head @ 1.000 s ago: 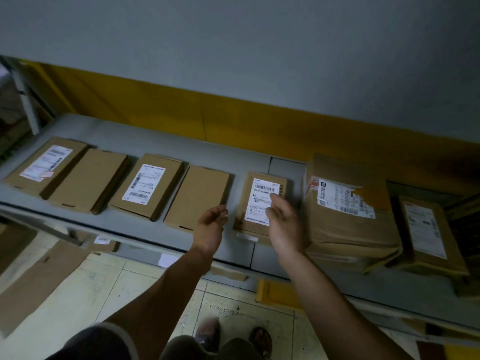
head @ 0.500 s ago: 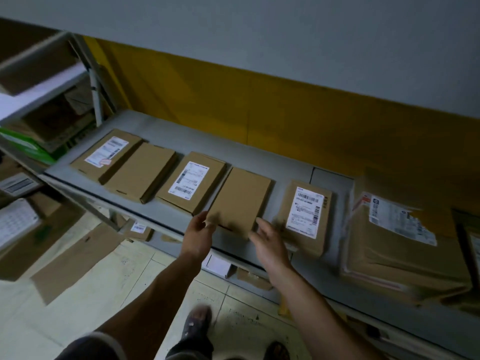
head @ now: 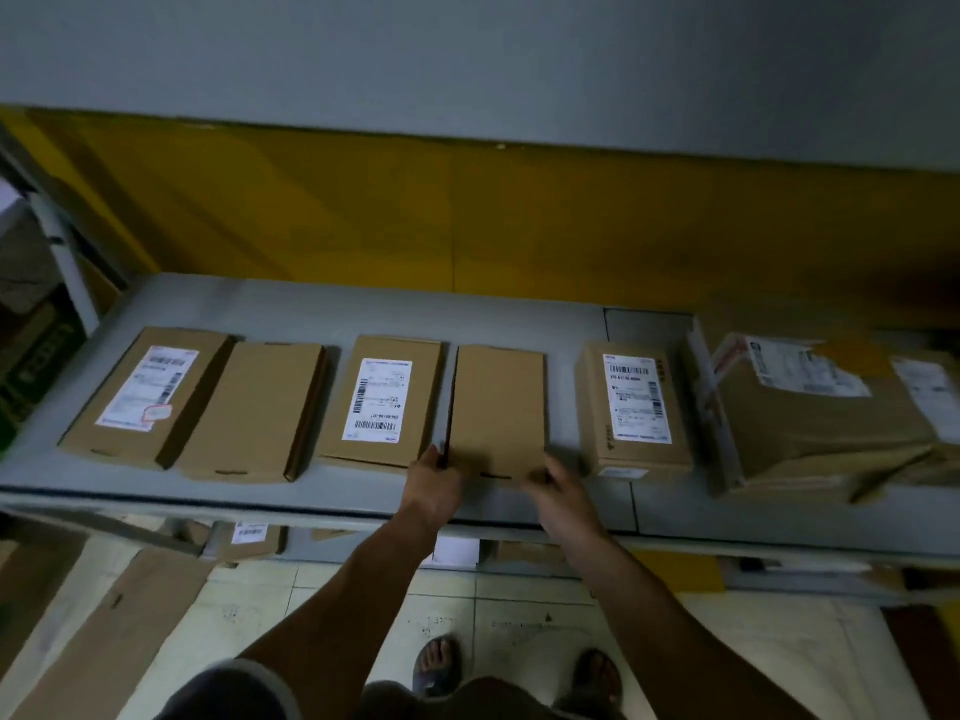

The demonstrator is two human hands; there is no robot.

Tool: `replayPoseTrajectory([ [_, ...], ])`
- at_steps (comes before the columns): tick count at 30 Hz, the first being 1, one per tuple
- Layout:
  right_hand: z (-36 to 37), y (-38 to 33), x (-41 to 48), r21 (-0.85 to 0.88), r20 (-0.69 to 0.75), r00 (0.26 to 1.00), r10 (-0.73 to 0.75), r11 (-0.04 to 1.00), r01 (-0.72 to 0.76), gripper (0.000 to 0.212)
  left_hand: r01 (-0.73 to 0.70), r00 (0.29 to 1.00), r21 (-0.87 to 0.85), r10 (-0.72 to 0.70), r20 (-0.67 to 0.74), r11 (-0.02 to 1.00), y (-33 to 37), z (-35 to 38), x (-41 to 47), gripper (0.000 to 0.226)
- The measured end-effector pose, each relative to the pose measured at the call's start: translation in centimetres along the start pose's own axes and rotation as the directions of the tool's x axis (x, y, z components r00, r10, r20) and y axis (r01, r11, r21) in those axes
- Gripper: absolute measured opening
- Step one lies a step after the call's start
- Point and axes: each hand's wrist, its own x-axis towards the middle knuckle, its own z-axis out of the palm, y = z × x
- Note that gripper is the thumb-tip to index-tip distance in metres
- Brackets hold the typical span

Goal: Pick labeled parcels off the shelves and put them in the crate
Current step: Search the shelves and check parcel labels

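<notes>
A row of flat cardboard parcels lies on the grey shelf (head: 332,311). My left hand (head: 434,483) grips the near left corner of a plain unlabeled box (head: 498,402). My right hand (head: 558,488) holds its near right corner; the fingers are blurred. Left of this box lies a labeled parcel (head: 382,400). To its right stands a thicker labeled parcel (head: 634,402). Further left sit another plain box (head: 254,407) and a labeled parcel (head: 143,392). No crate is in view.
A large wrinkled labeled parcel (head: 815,407) sits at the right end of the shelf. A yellow wall band runs behind it. Flattened cardboard (head: 98,636) lies on the tiled floor at the left, and more parcels lie under the shelf. A shelf post (head: 62,257) stands at the left.
Both hands moved left from the thicker labeled parcel to the plain box and now hold its near corners. The view swung left, then back to centre.
</notes>
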Motion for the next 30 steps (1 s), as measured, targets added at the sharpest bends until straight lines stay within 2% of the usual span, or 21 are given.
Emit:
replayPoseTrajectory([
  [3,0.2,0.3,-0.7,0.044,-0.012,0.999,0.029,0.999,-0.029,0.055,-0.047,0.998,-0.009,0.048,0.028,0.999,-0.1,-0.6,-0.5,0.04],
  [7,0.0,0.5,-0.7,0.109,0.016,1.0,0.004,0.994,-0.006,0.051,-0.06,0.998,-0.18,0.057,-0.024,0.982,-0.1,-0.9,-0.4,0.044],
  [10,0.0,0.0,-0.8,0.123,0.024,0.999,-0.027,0.992,0.024,0.048,-0.077,0.997,-0.366,0.066,-0.044,0.928,0.1,-0.7,-0.8,0.045],
  [14,-0.5,-1.6,-0.8,0.14,-0.101,0.988,-0.118,0.981,0.131,0.04,-0.17,0.984,-0.401,0.134,-0.117,0.9,0.8,-0.5,-1.9,0.048],
  [17,-0.5,-3.6,-1.3,0.178,-0.062,0.979,-0.195,0.963,0.203,0.035,-0.327,0.944,-0.301,0.294,-0.15,0.896,0.5,-0.1,-2.5,0.042],
  [19,-0.1,-4.6,-1.4,0.236,0.006,0.985,-0.173,0.957,0.166,0.027,-0.454,0.889,-0.161,0.434,-0.145,0.876,0.0,0.3,-2.8,0.041],
  [21,-0.1,-5.5,-1.5,0.298,0.057,0.985,-0.164,0.944,0.14,0.014,-0.593,0.796,0.011,0.588,-0.142,0.805,-0.2,0.6,-3.1,0.042],
  [23,-0.2,-5.9,-1.5,0.35,0.082,0.984,-0.157,0.929,0.119,0.008,-0.71,0.676,0.164,0.728,-0.111,0.685,-0.4,0.9,-3.2,0.046],
  [25,-0.4,-5.8,-1.6,0.409,0.093,0.985,-0.144,0.908,0.095,0.012,-0.755,0.613,0.26,0.789,-0.043,0.601,-0.8,1.2,-3.2,0.046],
  [28,-0.6,-5.1,-1.3,0.443,0.092,0.988,-0.126,0.893,0.073,0.028,-0.771,0.573,0.355,0.819,0.024,0.529,-1.2,1.4,-3.4,0.049],
  [30,-0.7,-4.6,-1.1,0.446,0.08,0.992,-0.102,0.893,0.056,0.028,-0.797,0.538,0.365,0.841,0.063,0.482,-1.4,1.4,-3.8,0.047],
])
